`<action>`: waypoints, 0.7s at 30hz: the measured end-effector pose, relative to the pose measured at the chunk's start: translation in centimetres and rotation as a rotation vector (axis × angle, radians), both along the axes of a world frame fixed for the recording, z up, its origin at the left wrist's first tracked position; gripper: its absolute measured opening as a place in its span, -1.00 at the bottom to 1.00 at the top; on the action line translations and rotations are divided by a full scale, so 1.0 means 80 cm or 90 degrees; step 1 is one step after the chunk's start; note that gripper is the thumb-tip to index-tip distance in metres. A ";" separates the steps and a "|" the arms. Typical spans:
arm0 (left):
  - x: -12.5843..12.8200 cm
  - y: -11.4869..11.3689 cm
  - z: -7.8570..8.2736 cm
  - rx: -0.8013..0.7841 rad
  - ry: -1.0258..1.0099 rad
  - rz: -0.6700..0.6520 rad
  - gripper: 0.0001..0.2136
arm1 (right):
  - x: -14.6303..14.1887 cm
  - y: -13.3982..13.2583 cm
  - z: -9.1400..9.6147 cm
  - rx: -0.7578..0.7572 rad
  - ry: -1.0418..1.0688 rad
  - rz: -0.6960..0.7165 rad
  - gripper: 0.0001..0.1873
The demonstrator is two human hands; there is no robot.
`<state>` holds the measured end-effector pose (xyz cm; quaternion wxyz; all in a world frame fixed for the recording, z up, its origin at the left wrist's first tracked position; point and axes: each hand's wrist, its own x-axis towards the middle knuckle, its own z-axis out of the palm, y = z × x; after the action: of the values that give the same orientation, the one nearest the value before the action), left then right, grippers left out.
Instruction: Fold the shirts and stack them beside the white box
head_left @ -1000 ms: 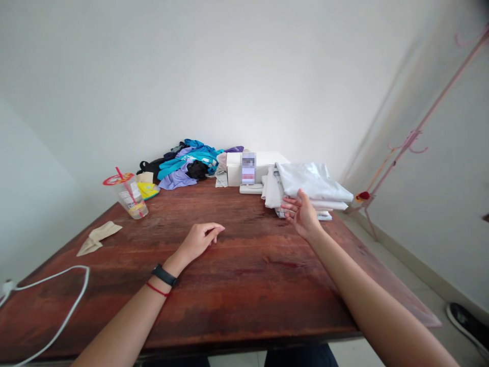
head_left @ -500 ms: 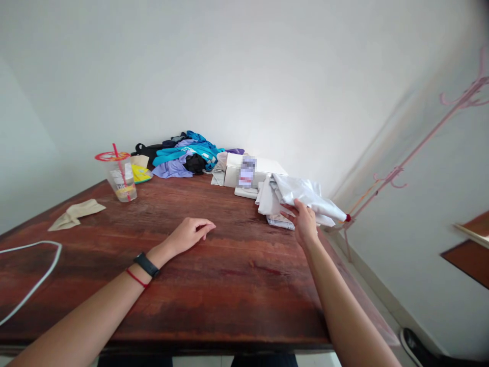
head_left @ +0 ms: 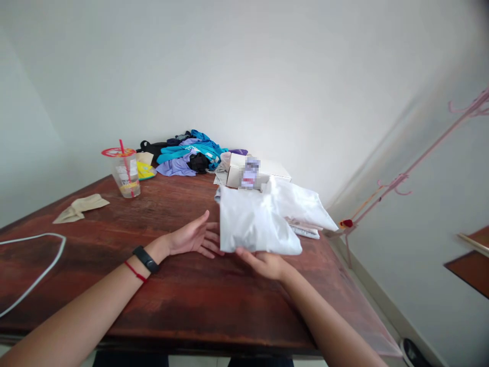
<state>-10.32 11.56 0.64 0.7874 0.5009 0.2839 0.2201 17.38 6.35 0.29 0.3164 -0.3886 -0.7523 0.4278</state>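
Note:
A shiny white plastic mailing bag (head_left: 257,221), folded flat, is held above the table by my right hand (head_left: 263,264). The thumb lies on its near edge, and the other fingers are hidden beneath. Just left of the bag is my left hand (head_left: 194,237), palm turned toward it with thumb raised and fingers spread; nothing is in it. Whether its fingertips touch the bag I cannot tell. Behind the held bag, at the right, lies a pile of similar white bags (head_left: 305,204).
A white box (head_left: 273,171) with a blurred label stands at the back, beside heaped clothes (head_left: 191,155). On the left are a plastic cup (head_left: 128,178) with a red straw, a beige cloth (head_left: 82,206) and a white cable (head_left: 57,255). A pink coat rack (head_left: 424,160) leans at right.
My right hand has brought one white bag leftward and nearer from the pile. My left hand has turned from palm down with curled fingers to spread open beside the bag.

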 end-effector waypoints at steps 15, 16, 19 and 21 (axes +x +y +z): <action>0.020 -0.003 -0.004 0.070 -0.160 0.145 -0.39 | -0.011 -0.005 -0.008 0.043 -0.157 0.130 -0.44; 0.020 -0.003 -0.004 0.069 -0.168 0.161 -0.39 | -0.012 -0.005 -0.008 0.032 -0.159 0.142 -0.42; 0.020 -0.001 -0.007 0.057 -0.179 0.214 -0.42 | -0.015 -0.007 -0.005 -0.007 -0.154 0.171 -0.37; 0.019 0.002 -0.009 0.057 -0.173 0.239 -0.45 | -0.017 -0.006 0.003 -0.025 -0.145 0.205 -0.40</action>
<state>-8.82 11.72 -0.11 0.7408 0.4396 0.2536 0.4400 16.04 5.85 0.50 0.1490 -0.3152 -0.8272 0.4406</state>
